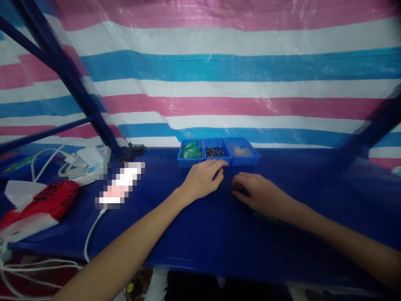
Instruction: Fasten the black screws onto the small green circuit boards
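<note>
My left hand (206, 177) reaches to the front of the middle blue bin (226, 160), back upward. Its fingers stretch toward that bin's rim, with the thumb apart from them, and nothing shows between them. Small dark and metallic pieces (214, 152) lie in this bin. To the right, my right hand (255, 190) is just above or on the blue table, fingers curled inward. Whatever it may hold is hidden. The left bin (190, 163) contains green plastic packets (191, 150); the right bin (246, 160) has clear, pale pieces (240, 151).
A blurred-out phone-like device (120, 186) with a white cable lies on the blue table (200, 238). Farther left are a white power strip (94, 165) and a red bag (64, 198). Blue metal posts frame both sides, before a striped plastic sheet (234, 67).
</note>
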Demonstrator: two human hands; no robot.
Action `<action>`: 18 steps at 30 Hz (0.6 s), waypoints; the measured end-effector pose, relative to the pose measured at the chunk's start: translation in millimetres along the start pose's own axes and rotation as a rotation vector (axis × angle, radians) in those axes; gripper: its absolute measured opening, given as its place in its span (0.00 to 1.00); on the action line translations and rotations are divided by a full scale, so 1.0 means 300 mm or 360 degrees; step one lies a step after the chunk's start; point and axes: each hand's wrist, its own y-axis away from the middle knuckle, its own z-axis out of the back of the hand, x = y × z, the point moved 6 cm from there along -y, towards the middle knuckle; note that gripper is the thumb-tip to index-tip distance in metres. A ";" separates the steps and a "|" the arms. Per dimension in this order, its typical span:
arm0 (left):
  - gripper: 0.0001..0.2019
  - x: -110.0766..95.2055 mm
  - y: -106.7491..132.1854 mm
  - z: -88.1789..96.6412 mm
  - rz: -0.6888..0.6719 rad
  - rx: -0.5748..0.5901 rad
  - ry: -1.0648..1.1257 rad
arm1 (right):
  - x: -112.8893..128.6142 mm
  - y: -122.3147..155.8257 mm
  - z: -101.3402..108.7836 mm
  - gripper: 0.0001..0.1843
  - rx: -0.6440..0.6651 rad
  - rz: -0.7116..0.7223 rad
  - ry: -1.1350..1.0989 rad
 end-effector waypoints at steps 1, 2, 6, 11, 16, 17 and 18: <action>0.13 -0.001 0.001 -0.002 0.0003 0.0017 0.0001 | 0.004 0.002 -0.001 0.01 -0.0006 0.0007 0.0009; 0.13 -0.002 0.001 -0.004 0.0005 0.0029 0.0002 | 0.009 0.004 -0.003 0.01 -0.0011 0.0022 0.0023; 0.13 0.004 0.003 -0.005 0.0017 0.0048 -0.0003 | 0.025 0.011 -0.012 0.05 -0.0057 0.0128 0.0152; 0.13 0.011 0.004 -0.012 0.0014 0.0066 -0.0012 | 0.038 0.018 -0.023 0.12 -0.0125 0.0211 0.0365; 0.13 0.012 0.000 -0.006 0.0028 0.0054 -0.0020 | 0.039 0.015 -0.025 0.10 -0.0149 0.0229 0.0401; 0.13 0.014 -0.001 0.000 0.0053 0.0037 -0.0019 | 0.038 0.014 -0.024 0.09 -0.0154 0.0227 0.0380; 0.13 0.017 -0.003 0.006 0.0085 0.0016 -0.0014 | 0.037 0.013 -0.022 0.09 -0.0157 0.0223 0.0353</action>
